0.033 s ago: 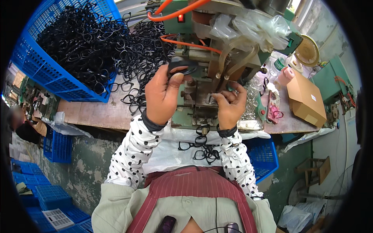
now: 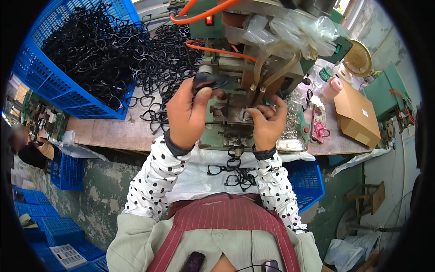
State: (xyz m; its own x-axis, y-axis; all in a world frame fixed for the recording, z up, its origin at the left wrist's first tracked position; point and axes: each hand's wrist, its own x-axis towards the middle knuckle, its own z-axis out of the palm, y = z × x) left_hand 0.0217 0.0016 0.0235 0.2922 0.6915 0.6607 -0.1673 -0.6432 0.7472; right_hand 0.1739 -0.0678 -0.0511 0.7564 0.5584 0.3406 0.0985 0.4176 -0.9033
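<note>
My left hand [image 2: 186, 111] is closed round a curved black handle [image 2: 210, 81] on the left side of a green and metal bench machine [image 2: 212, 138]. Beside it, my right hand [image 2: 268, 122] pinches at a metal block [image 2: 239, 109], just under two clear hoses [image 2: 268, 68]. Whatever its fingertips hold is too small and covered to name. Several black eyeglass frames [image 2: 233, 180] lie on a white sheet [image 2: 195, 170] in front of me. Many more frames [image 2: 165, 59] are heaped on the table to the left of the machine.
A blue crate [image 2: 54, 86] piled with black frames stands at the left. An open cardboard box [image 2: 355, 113] and a pink roll [image 2: 334, 86] sit at the right. Orange hoses [image 2: 208, 14] cross above the machine. Below the table edge is another blue basket [image 2: 308, 183]. A person sits far left.
My left hand has shifted slightly left and down with the black handle, which looks sharper now. My right hand stays almost in place at the metal block.
</note>
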